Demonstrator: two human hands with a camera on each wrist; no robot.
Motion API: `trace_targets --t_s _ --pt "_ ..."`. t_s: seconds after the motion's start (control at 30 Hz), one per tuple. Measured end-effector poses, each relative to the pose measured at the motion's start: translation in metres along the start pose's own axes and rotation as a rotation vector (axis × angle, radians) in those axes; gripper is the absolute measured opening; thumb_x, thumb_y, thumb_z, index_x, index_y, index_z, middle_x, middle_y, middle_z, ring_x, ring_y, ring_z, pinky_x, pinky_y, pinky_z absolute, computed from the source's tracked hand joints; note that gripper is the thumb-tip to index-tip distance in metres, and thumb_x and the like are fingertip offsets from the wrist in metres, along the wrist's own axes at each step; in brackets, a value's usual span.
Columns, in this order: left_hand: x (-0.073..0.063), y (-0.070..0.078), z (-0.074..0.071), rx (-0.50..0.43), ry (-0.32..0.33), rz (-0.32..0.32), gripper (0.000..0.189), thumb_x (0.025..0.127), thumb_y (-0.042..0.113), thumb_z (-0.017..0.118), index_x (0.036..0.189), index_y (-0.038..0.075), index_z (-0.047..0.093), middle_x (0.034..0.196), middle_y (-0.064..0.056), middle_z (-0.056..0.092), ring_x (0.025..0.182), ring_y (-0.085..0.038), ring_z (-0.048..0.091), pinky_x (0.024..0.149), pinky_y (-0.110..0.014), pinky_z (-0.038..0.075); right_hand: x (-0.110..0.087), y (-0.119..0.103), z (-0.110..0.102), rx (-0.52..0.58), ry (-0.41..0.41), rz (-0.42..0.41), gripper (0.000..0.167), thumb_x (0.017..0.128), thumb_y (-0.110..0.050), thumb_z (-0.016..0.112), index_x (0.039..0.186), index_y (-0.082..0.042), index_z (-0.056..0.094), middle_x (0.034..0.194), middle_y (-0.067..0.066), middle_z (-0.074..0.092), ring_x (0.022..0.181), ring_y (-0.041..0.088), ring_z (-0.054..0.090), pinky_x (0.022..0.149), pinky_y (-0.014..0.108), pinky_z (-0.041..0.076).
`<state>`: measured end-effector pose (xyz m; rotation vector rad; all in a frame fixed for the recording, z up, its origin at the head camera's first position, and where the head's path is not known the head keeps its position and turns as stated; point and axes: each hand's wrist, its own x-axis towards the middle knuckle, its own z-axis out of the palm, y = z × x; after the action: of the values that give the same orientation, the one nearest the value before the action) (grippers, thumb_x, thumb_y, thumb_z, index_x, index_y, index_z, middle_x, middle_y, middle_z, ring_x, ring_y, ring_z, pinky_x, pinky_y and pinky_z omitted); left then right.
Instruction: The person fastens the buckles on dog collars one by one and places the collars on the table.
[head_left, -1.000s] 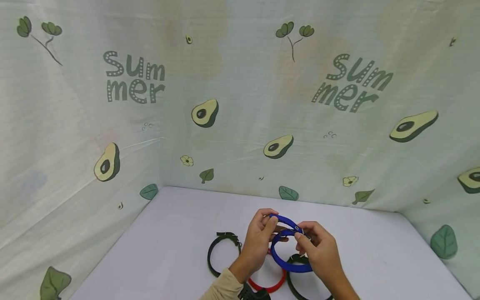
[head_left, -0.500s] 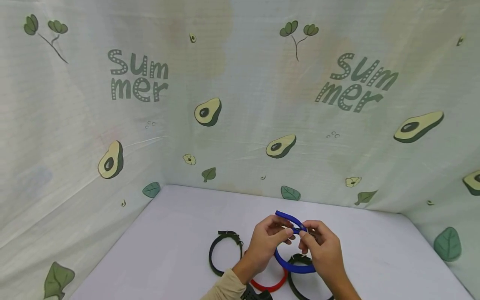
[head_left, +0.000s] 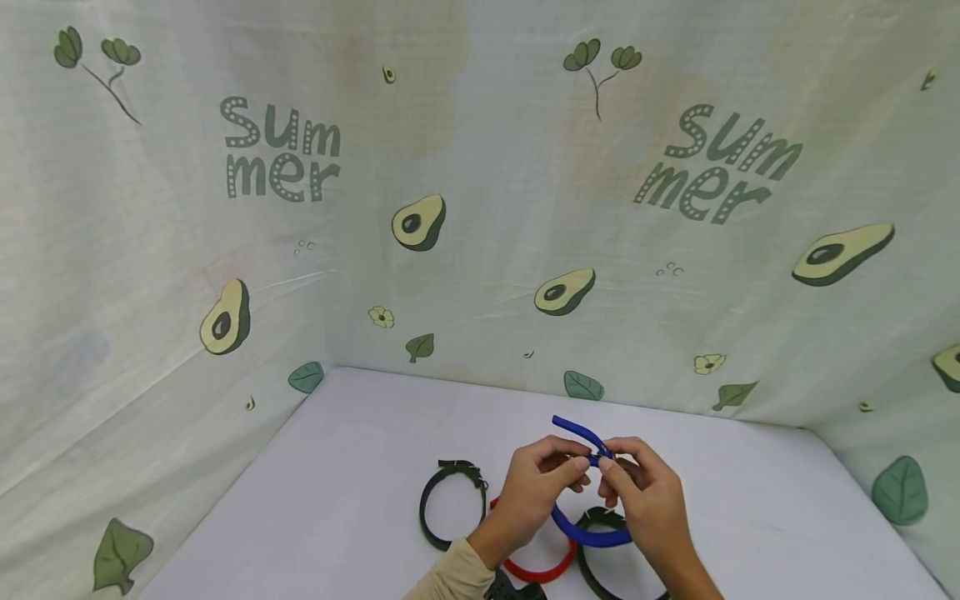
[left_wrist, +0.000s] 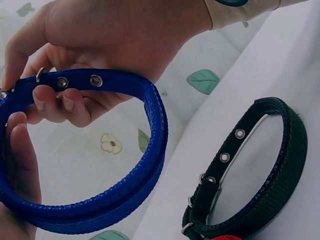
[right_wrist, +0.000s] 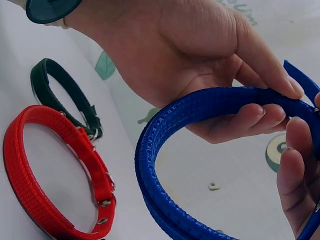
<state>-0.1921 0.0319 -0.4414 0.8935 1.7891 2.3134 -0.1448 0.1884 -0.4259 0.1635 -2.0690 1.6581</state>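
Observation:
A blue pet collar [head_left: 592, 537] is held up over the table in both hands, its padded loop hanging below them. My left hand [head_left: 536, 483] pinches the strap beside the metal buckle. On the other side of the buckle, my right hand [head_left: 648, 492] pinches the collar between thumb and fingers. The fingertips of both hands nearly meet there. The strap's free end [head_left: 573, 427] sticks out up and to the left. In the left wrist view, metal eyelets [left_wrist: 96, 80] show along the blue band [left_wrist: 125, 202]. Fingers partly hide the buckle.
A dark green collar [head_left: 425, 508] lies on the white table [head_left: 360, 467] at left. Beneath the hands are a red collar [head_left: 540, 575] and another dark collar [head_left: 587, 558], partly hidden by the arms. A printed cloth [head_left: 480, 167] walls the table's back and sides.
My left hand has let go of the strap's free end and moved right and down to the buckle, beside the right fingertips. The free end now stands out loose. My right hand stays nearly in place.

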Motion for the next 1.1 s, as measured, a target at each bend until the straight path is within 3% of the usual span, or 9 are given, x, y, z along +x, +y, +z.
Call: trace_targets --t_s 0.3,0.53,0.73,1.1 --pt "-0.0016 0.0001 0.0012 0.021 0.012 0.012 0.024 0.099 0.015 0.064 0.116 -0.002 0.070 0.105 -0.008 0.065 0.085 -0.013 0.067 0.078 -0.027 0.057 -0.0004 -0.0009 0.0003 0.023 -0.010 -0.007 0.013 0.097 -0.002 0.064 0.110 -0.002 0.064 0.079 0.012 0.062 0.058 0.024 0.061 0.051 0.033 0.055" --pt "-0.0030 0.0014 0.0044 0.029 0.046 0.010 0.022 0.099 0.015 0.065 0.114 0.001 0.073 0.104 -0.008 0.065 0.085 -0.014 0.067 0.075 -0.026 0.057 0.0004 -0.0003 0.0007 0.017 -0.018 -0.008 0.014 0.098 -0.005 0.064 0.112 -0.004 0.065 0.096 0.012 0.062 0.059 0.022 0.062 0.051 0.033 0.055" --pt "-0.0033 0.0020 0.0076 0.078 0.085 -0.013 0.021 0.098 0.019 0.067 0.113 0.006 0.073 0.103 -0.005 0.068 0.082 -0.014 0.067 0.073 -0.026 0.057 0.0016 0.0000 0.0008 0.014 0.005 0.020 0.014 0.099 -0.008 0.063 0.113 -0.003 0.066 0.094 0.011 0.062 0.057 0.022 0.061 0.051 0.033 0.055" --pt "-0.0037 -0.0018 0.0092 0.086 0.054 0.050 0.021 0.099 0.017 0.064 0.116 0.007 0.075 0.105 -0.006 0.063 0.081 -0.011 0.067 0.070 -0.027 0.058 0.0036 0.0003 -0.0019 0.017 0.009 0.046 0.015 0.100 -0.009 0.061 0.113 -0.002 0.067 0.094 0.011 0.061 0.058 0.024 0.061 0.052 0.032 0.055"
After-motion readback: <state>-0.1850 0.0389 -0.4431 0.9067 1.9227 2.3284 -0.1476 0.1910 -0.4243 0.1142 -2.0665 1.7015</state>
